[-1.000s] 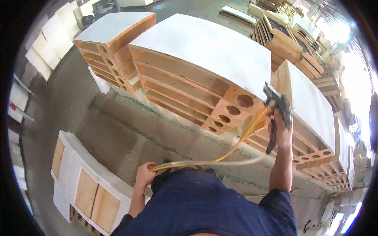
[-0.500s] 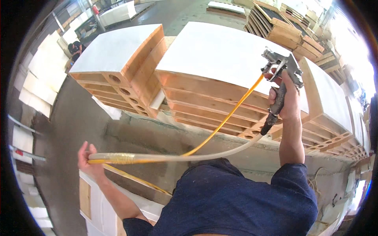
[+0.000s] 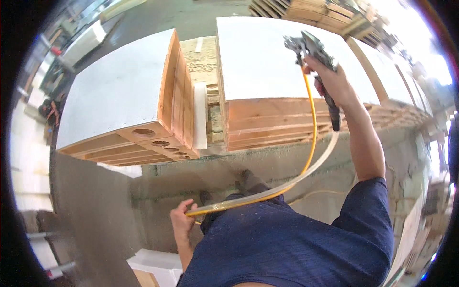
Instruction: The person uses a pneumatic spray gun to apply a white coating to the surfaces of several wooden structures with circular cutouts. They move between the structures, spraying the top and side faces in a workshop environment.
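My right hand (image 3: 330, 81) is wrapped round the handle of a metal pistol-grip spray gun (image 3: 311, 47), held over a white-topped wooden-framed panel stack (image 3: 258, 62). A yellow hose (image 3: 313, 129) runs from near the gun's front, and a translucent hose (image 3: 320, 165) hangs from the bottom of its handle. Both hoses sweep left and come together in front of my dark blue shirt. There my left hand (image 3: 183, 220) is closed on the bundled hoses, low by my left side. The gun's head is slightly blurred.
A second white-topped stack (image 3: 114, 86), with round holes in its wooden edge, stands to the left across a narrow gap. More white-topped panels (image 3: 382, 71) continue to the right. White blocks (image 3: 155, 263) lie low at left. Wooden boards (image 3: 311, 14) are piled at the back. A person (image 3: 50, 112) is at far left.
The left hand has come right and down, closer to my body, with the hoses. The right hand and spray gun have moved left and up in the picture. The view has shifted.
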{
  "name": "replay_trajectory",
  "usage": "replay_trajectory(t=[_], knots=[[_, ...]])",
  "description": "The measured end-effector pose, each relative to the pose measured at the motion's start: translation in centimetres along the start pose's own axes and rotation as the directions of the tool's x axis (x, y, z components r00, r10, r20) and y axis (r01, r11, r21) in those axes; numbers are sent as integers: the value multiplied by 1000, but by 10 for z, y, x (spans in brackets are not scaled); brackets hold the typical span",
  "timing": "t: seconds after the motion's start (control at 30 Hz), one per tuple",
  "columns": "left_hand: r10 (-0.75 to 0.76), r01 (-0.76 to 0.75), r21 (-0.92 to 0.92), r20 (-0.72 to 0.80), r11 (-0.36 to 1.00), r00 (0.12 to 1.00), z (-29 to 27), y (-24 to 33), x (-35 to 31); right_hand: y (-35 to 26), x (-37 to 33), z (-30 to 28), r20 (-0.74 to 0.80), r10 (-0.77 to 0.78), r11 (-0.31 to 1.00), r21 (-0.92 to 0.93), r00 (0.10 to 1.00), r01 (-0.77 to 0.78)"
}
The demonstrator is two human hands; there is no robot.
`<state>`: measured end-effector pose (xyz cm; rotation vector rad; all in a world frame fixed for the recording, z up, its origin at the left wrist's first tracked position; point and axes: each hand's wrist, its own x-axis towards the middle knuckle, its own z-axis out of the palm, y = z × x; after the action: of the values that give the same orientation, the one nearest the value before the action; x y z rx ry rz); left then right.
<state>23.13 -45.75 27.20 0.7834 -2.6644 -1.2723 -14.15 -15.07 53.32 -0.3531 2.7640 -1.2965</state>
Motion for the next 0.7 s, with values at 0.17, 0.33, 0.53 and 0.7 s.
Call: replay_trajectory(t=[0.17,0.33,0.53,0.7], knots=[[141,-137,-39,140,990,980,-86,-29,59,-65,-14,48,-105,76,996,58,992,-70],[131,-149,29,330,988,935,-95,-87,64,-97,-68,77,-135,108,993,-28,985,-112],[206,-186,-91,364,978,908,-81,-109,87,-97,-157,96,1,22,983,-185,1000,-21],[252,-260,-40,428,965,868,-84,-104,108,-111,-142,98,47,198,971,-146,979,-189]])
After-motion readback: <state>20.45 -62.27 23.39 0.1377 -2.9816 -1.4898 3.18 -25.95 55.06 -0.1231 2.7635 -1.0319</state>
